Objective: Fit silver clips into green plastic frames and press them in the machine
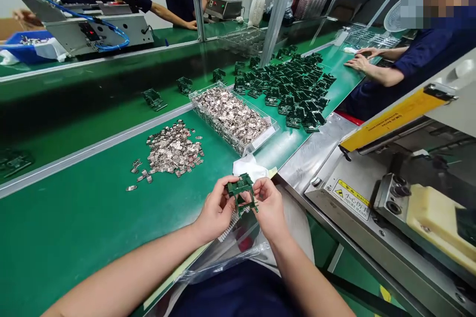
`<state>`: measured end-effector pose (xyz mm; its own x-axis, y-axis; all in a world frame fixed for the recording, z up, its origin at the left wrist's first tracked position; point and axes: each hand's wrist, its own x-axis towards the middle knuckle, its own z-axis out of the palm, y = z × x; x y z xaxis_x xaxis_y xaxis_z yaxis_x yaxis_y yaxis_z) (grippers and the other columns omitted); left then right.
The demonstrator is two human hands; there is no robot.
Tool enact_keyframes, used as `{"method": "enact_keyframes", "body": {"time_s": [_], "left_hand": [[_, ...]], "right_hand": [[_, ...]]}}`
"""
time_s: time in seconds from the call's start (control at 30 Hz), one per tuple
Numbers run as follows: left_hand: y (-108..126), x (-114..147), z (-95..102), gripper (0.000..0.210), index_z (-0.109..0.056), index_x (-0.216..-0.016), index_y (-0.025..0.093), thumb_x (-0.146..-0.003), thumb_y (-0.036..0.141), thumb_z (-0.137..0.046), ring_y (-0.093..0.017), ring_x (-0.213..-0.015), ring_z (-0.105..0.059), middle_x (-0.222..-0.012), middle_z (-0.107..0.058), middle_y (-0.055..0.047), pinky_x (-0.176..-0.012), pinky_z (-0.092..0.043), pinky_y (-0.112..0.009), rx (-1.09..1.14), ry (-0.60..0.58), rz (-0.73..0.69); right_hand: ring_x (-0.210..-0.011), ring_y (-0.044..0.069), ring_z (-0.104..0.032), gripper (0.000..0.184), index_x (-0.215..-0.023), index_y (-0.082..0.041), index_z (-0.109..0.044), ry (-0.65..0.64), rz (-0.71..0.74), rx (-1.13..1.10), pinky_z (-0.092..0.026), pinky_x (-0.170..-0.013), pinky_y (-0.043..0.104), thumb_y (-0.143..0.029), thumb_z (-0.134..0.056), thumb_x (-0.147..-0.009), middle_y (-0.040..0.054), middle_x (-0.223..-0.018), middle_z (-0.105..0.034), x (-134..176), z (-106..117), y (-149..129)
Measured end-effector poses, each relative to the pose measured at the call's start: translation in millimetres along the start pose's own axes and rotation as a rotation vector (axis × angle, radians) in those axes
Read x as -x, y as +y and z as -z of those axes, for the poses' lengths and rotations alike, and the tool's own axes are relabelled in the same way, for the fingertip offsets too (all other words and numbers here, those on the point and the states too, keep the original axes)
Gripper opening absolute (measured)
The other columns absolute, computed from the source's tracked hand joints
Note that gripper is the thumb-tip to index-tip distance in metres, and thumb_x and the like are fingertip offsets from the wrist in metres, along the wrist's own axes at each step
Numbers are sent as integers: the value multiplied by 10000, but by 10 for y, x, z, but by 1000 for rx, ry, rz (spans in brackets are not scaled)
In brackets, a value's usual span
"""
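Between my two hands is a small dark green plastic frame [241, 186] with openings in it, held up near the table's front edge. My left hand [214, 210] pinches its left side between thumb and fingers. The fingers of my right hand [270, 203] close on its right side; whether they also hold a small part cannot be made out. Below the frame a pale ribbed strip [227, 228] shows partly, beside clear plastic. A white cloth or paper [250, 166] lies just behind my hands.
A clear box [256, 151] full of small metal pieces stands ahead, with a loose pile of metal pieces [174, 148] to its left. Many green frames [290, 84] are heaped behind. At right stands a machine [349, 193] with a warning label; a co-worker's hands [359, 59] rest farther off.
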<state>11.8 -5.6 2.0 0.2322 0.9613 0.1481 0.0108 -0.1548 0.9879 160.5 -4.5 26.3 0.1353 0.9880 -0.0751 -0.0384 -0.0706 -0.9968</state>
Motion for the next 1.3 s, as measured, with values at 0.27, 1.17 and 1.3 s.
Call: {"method": "enact_keyframes", "body": {"time_s": [0.27, 1.17, 1.3], "left_hand": [[299, -73, -244, 392, -481, -1284, 227, -915, 348, -538, -199, -873, -639, -1074, -648, -92, -753, -539, -319, -48, -206, 54], [848, -1042, -1492, 525, -595, -1163, 246, -685, 325, -800, -270, -1133, -618, -1202, -633, -94, -1064, -448, -465, -36, -648, -6], [459, -945, -1129, 481, -633, -1102, 294, -660, 360, -812, -289, -1141, -619, -1414, -516, -86, -1035, -466, -487, -114, -664, 105]], "right_hand": [[-1126, 257, -550, 674, -1413, -262, -444, -250, 494, 358, -517, -838, 354, -271, -737, -806, 121, -1379, -495, 341, 751, -305], [-1041, 290, -633, 637, -1186, -221, -662, 666, 226, 821, -475, -943, 465, -526, -811, -647, 97, -1092, -686, 814, 3415, -1006], [-1093, 310, -615, 643, -1183, -222, -661, 667, 213, 815, -467, -960, 486, -566, -783, -652, 100, -1132, -679, 762, 3396, -942]]}}
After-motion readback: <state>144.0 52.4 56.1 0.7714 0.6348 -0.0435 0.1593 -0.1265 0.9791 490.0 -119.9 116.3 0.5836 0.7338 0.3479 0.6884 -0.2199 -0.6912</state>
